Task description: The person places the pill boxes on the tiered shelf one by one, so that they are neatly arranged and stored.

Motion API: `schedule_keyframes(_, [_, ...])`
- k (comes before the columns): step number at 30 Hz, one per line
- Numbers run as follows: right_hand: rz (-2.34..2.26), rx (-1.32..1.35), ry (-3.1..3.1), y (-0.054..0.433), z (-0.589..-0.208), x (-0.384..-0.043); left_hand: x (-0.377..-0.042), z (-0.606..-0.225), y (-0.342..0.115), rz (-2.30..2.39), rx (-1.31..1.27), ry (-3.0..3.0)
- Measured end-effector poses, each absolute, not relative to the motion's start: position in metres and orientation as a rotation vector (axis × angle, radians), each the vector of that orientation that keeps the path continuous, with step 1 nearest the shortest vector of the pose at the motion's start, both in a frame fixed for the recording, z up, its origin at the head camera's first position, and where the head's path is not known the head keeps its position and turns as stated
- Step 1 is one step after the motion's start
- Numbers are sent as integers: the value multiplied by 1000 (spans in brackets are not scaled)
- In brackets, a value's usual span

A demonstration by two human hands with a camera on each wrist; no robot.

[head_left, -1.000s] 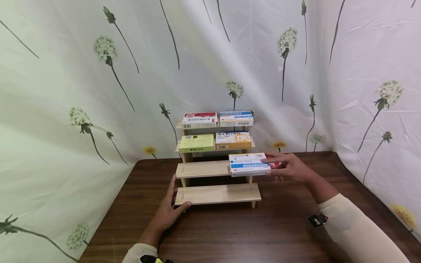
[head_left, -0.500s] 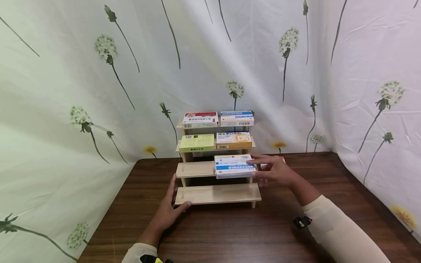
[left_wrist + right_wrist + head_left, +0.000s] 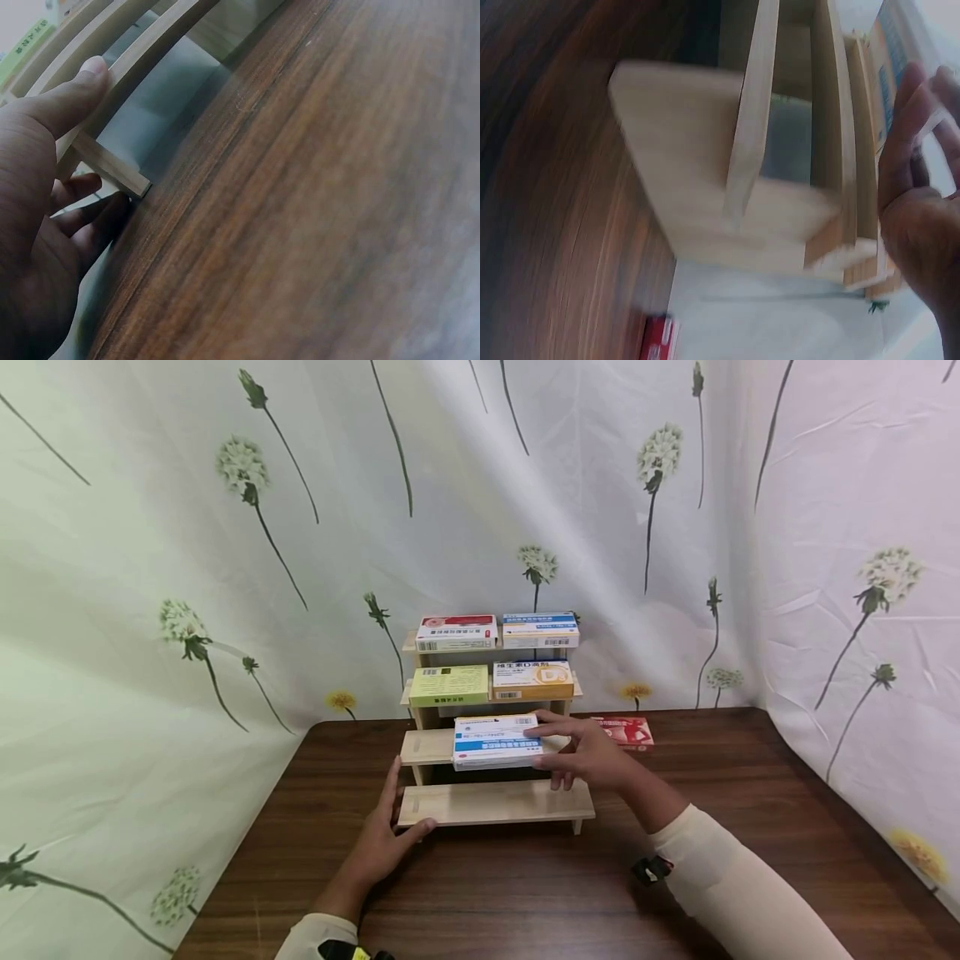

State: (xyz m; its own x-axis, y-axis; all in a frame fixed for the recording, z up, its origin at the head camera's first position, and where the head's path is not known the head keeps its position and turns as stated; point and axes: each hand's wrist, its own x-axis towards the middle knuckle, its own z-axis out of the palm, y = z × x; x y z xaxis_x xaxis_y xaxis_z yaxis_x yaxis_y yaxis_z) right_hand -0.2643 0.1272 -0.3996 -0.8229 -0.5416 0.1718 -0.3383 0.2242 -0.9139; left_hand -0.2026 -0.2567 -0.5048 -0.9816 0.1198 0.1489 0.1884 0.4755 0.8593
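A four-step wooden display rack [image 3: 495, 803] stands on the table. In the head view my right hand [image 3: 592, 756] pinches a white and blue medicine box [image 3: 497, 745] by its right end, thumb at the front and fingers on top. The box lies flat over the middle of the third step down. My left hand [image 3: 381, 843] holds the rack's front left corner. In the left wrist view its thumb rests on the lowest board's edge, with the other fingers of the left hand [image 3: 34, 172] around the side, near the leg.
On the top step sit a red and white box [image 3: 456, 633] and a blue and white box [image 3: 540, 630]. Below them are a green box [image 3: 450, 685] and an orange and white box [image 3: 532, 680]. A red box [image 3: 633, 732] lies on the table behind my right hand.
My right hand has carried the white and blue medicine box leftward along the third step, uncovering the red box on the table. The left hand has stayed at the rack's corner.
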Motion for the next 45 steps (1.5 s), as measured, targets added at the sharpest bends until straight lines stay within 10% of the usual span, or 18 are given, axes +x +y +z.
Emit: schedule_keyframes(45, [-1607,-716,2424,34,-407,-273,-199,-500,-257,-1556,-253,-2669])
